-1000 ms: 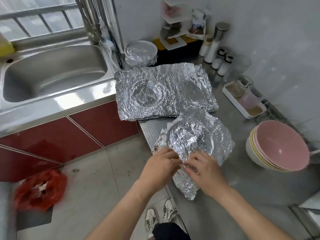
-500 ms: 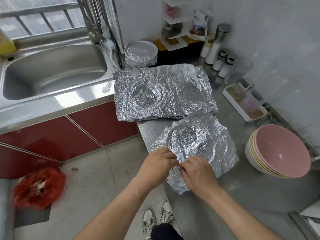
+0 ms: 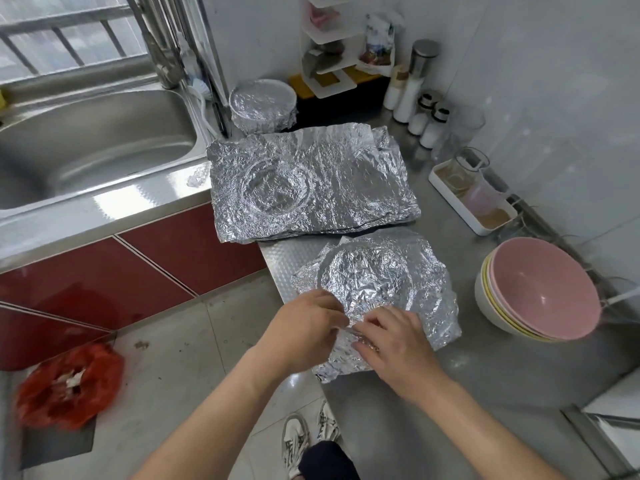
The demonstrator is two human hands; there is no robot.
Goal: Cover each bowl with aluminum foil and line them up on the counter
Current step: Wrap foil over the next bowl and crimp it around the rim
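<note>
My left hand (image 3: 304,327) and my right hand (image 3: 391,344) meet low in the middle of the frame. Both pinch the near side of the foil sheet (image 3: 367,278) that lies over a bowl. I cannot see the bowl itself, only its round rim pushing up under the foil. The foil is thin, light and crinkly, so I think it bends easily and rips if I pull hard. The loose edge looks best to hold and fold down. The bowl sits near the counter (image 3: 485,375) edge on the left, so it could slide off. To the right is bare counter before the stack of pink bowls (image 3: 540,289).
</note>
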